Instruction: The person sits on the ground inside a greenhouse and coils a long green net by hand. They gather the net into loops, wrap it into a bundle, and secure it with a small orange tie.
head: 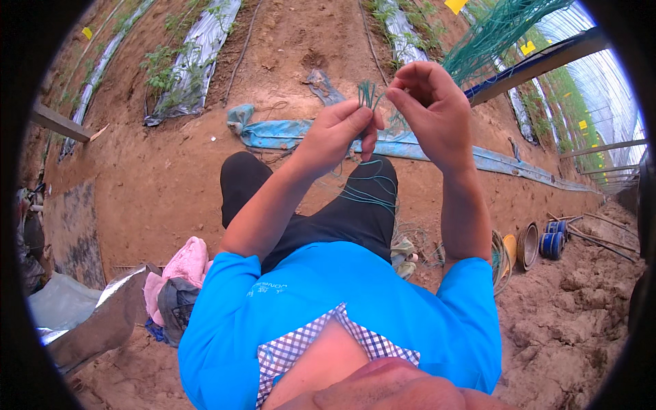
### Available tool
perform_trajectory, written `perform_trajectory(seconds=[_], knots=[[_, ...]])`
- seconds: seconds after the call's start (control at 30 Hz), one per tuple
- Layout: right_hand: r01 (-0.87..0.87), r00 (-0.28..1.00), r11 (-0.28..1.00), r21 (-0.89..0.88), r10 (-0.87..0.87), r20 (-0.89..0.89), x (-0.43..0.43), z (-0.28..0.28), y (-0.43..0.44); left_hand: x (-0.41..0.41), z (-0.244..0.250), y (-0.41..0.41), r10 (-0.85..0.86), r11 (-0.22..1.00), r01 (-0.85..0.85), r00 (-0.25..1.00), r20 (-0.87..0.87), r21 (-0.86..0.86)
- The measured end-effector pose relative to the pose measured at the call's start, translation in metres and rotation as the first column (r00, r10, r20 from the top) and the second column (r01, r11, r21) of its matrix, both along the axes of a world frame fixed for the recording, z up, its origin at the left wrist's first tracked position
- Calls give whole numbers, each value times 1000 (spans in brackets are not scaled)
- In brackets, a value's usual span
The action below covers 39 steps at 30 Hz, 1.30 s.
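My left hand [341, 128] pinches a small bunch of green twine [367, 95] between thumb and fingers, with its looped ends standing up above them. Loose strands of the twine hang below this hand across my right knee. My right hand [428, 110] is raised just to the right, thumb and index finger close together near a strand; whether it grips that strand I cannot tell. Behind and above my right hand, a thick hank of green twine [487, 43] hangs over a wooden bar [538, 64].
Beyond my knees, a blue plastic sheet [277, 134] lies along the soil edge before plant rows with silvery film [197, 61]. Pink cloth [187, 261] lies at left. Coiled rope [499, 261], a round basin [528, 246], blue spools [551, 245] and sticks [605, 241] are at right.
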State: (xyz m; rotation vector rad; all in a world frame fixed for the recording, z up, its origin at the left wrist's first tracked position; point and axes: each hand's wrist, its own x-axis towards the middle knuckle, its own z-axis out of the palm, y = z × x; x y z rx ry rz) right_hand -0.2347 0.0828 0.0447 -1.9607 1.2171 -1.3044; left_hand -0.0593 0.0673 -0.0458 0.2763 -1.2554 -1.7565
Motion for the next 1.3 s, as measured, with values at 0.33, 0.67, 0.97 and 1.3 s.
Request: perform_trajectory(seconds=[0.33,0.67,0.97,1.3], knots=[[-267,729,943,-200,62,-682,-47,-128,16,139,-57,-18,428,878,-344,876,-221,333],[493,199,815,-305,-447,-872,-330,-269,228,613,-142,-39,924,382,-804,340,-174,456],[561,699,-52,826,565,-439,-280,-456,486,640,-97,-47,993,-47,-910,-87,-77,413],[590,766,798,-122,-601,-229,-282,-149,70,216,-11,-84,620,784,-578,722,-307,226]])
